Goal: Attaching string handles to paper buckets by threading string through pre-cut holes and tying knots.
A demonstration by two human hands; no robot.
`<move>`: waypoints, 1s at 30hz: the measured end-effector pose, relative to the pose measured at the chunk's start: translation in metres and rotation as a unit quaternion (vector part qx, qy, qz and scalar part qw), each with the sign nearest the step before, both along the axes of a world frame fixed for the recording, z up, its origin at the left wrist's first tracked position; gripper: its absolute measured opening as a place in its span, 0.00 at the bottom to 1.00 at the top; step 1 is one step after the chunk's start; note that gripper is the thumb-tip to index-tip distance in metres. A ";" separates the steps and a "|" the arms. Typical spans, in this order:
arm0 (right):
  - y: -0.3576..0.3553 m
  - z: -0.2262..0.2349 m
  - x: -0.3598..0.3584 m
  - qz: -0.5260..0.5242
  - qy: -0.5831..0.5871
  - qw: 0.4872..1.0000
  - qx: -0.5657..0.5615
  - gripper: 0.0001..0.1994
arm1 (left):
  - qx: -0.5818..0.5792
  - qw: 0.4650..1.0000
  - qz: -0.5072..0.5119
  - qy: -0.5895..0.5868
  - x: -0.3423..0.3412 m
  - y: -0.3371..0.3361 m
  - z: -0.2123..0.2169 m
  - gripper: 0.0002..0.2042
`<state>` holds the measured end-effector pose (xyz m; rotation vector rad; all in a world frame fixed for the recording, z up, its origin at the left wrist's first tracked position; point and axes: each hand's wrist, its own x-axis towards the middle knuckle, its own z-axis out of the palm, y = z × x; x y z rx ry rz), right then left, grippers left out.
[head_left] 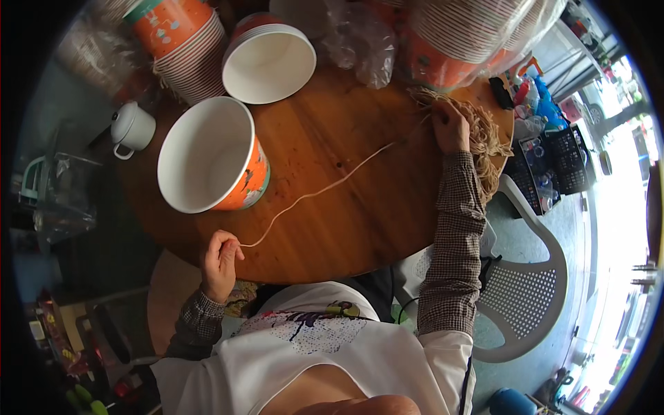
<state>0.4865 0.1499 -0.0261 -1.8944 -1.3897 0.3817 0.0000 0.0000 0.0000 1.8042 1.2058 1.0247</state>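
A thin beige cord (315, 193) runs slantwise over the wooden table. Its near end is pinched in the closed fingers of my left hand (220, 263), low at the table's front edge. The far end trails off short of my right hand (452, 124), whose fingers are closed at a heap of beige cords (484, 128) on the table's right side. Strands show by those fingertips, though the exact grip is partly hidden. Nearest my left hand stands a large orange paper bucket (250, 183), its white inside facing up.
The round table (360, 228) also bears short stacked buckets (270, 66), a tall bucket stack (190, 55) and plastic-wrapped buckets (449, 55) along its far side. A white lidded enamel mug (133, 128) is at left. A grey plastic chair (522, 297) and black crates (553, 166) stand at right.
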 end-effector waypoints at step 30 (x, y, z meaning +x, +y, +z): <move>-0.162 0.036 -0.227 0.252 0.537 0.805 0.024 0.02 | 0.066 0.995 -0.063 0.027 0.091 0.020 0.031 0.10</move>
